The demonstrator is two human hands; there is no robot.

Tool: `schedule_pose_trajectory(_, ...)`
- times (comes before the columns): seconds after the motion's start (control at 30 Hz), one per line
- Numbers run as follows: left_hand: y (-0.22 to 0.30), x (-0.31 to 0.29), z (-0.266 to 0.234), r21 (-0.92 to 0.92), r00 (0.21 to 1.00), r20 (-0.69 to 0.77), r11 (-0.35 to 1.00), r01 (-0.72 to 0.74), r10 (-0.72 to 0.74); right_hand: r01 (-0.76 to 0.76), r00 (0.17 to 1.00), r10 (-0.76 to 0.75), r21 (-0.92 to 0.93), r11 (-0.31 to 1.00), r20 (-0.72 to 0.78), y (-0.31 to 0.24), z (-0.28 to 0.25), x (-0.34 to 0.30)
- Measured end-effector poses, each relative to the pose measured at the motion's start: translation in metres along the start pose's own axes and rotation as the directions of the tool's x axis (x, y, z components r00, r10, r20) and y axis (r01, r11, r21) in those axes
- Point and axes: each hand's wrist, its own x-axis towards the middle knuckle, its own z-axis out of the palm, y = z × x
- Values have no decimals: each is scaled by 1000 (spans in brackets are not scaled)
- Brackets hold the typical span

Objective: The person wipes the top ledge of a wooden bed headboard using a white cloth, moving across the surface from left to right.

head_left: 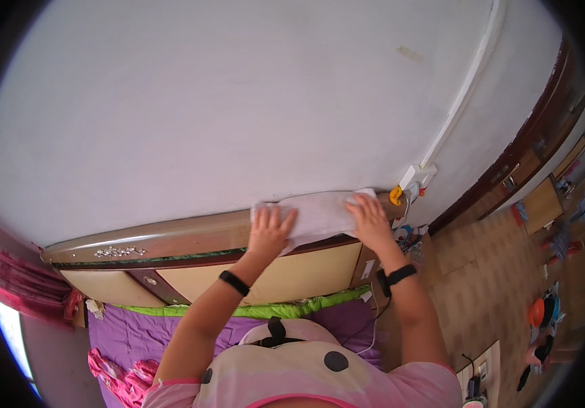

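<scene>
A white cloth (321, 215) lies spread along the top ledge of the bed's headboard (190, 236), near its right end. My left hand (270, 231) rests on the cloth's left end with its fingers extended. On the cloth's right end lies my right hand (370, 219), fingers also stretched out and a little apart. Both palms face down, pressing the cloth against the ledge. The cloth's front edge hangs slightly over the headboard's front between my hands.
Right of the cloth, a wall socket (417, 178) has a yellow item (395, 196) and cables beside it. Below the headboard is a bed with purple bedding (190, 332), a green strip (292, 309) and pink fabric (124, 370). Tiled floor (486, 272) with scattered belongings extends right.
</scene>
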Motion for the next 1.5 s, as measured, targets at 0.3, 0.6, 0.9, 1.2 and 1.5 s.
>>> schedule_pose_trajectory(0.3,32,26,8,-72,989,-149,997,-25,14,-70,994,70,2,998,82,22,-5,-13)
schedule_pose_trajectory(0.6,-69,-57,-32,-118,979,-80,977,179,-190,109,994,-109,32,993,-15,-90,31,28)
schedule_pose_trajectory(0.9,-190,-143,-48,-117,950,-29,945,305,-311,143,986,-147,-60,988,-73,-229,91,73)
schedule_pose_trajectory(1.2,-277,-212,-42,-111,926,-14,921,374,-378,145,988,-147,-56,988,-41,-334,123,102)
schedule_pose_trajectory(1.5,-273,-207,-28,19,889,9,889,457,-457,173,943,-206,-144,974,-261,-344,132,108)
